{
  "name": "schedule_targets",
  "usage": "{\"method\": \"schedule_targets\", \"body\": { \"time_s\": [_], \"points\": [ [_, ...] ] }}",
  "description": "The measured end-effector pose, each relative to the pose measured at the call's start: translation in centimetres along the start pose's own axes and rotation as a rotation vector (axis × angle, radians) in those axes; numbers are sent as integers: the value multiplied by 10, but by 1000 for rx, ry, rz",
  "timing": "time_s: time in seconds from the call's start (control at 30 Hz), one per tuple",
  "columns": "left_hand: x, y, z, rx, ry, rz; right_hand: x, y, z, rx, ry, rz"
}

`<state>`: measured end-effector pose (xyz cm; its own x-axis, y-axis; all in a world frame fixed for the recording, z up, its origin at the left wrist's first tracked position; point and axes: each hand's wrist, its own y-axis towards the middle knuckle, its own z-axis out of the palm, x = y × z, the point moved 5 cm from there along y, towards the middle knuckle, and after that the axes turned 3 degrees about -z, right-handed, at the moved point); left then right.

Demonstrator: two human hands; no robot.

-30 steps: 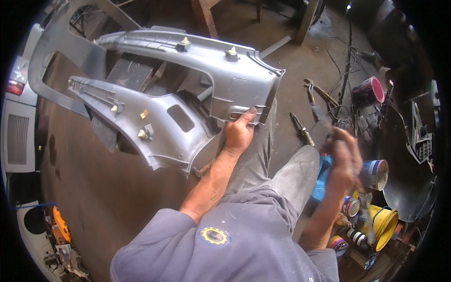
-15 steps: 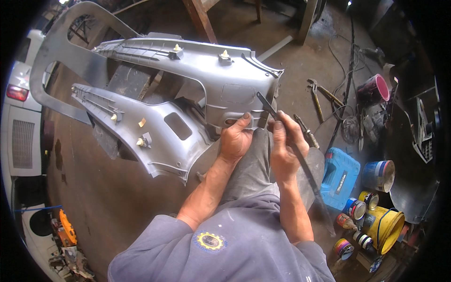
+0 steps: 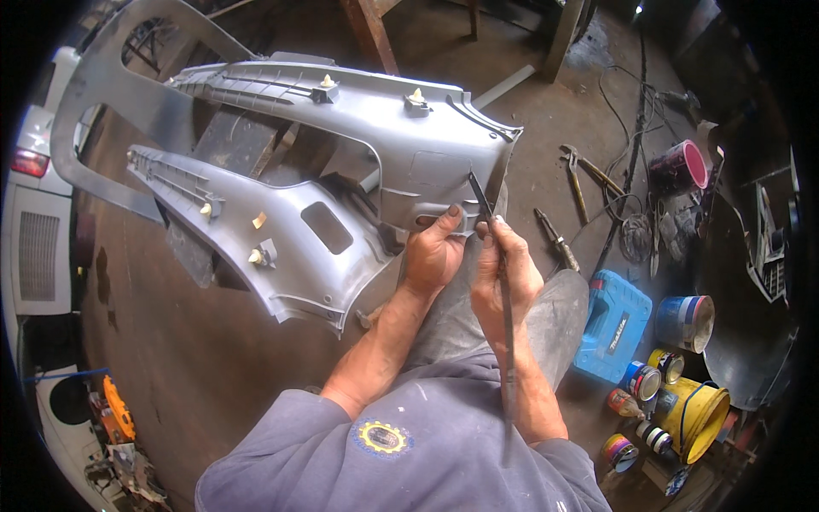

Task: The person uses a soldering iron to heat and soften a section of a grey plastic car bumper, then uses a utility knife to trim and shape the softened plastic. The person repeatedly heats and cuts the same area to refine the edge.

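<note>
A silver-grey molded trim panel (image 3: 418, 141) lies in front of me, with a scored rectangular outline (image 3: 439, 162) on its near right part. My left hand (image 3: 433, 256) grips its near edge, thumb on top beside an oval slot, the other fingers hidden underneath. In my right hand (image 3: 508, 277) is a long, thin, dark hacksaw blade (image 3: 509, 350), pinched near its far end. Its tip appears to touch the panel by the outline's right side, while the rest trails back over my forearm. A similar grey panel (image 3: 277, 209) with a rectangular opening lies to the left.
Behind the panels stands a metal frame (image 3: 72, 128) with large cutouts. On the right floor are pliers-like tools (image 3: 576, 183), a slim tool (image 3: 556, 239), a blue case (image 3: 612, 328), a yellow bucket (image 3: 695, 418), a pink-rimmed bucket (image 3: 678, 166) and several cans. A white vehicle (image 3: 43, 222) stands left.
The blade has swung from a slant toward my right to nearly in line with my body. My right hand has moved slightly left and nearer me. My left hand keeps its grip.
</note>
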<state>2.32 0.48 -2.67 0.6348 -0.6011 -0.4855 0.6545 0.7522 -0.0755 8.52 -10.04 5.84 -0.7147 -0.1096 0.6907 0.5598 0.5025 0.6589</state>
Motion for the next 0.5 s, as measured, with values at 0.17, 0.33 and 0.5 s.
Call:
{"method": "schedule_targets", "body": {
  "time_s": [0.17, 0.33, 0.5],
  "points": [
    [8, 2, -14, -40, -79, -112, 3, -1, 8, 12, -55, -29],
    [5, 1, -15, -75, -17, -120, -3, 5, 16, -14, -17, 14],
    [-5, -4, -10, -50, 430, -28, -13, 14, 24, -40, 20, 17]
  ]
}}
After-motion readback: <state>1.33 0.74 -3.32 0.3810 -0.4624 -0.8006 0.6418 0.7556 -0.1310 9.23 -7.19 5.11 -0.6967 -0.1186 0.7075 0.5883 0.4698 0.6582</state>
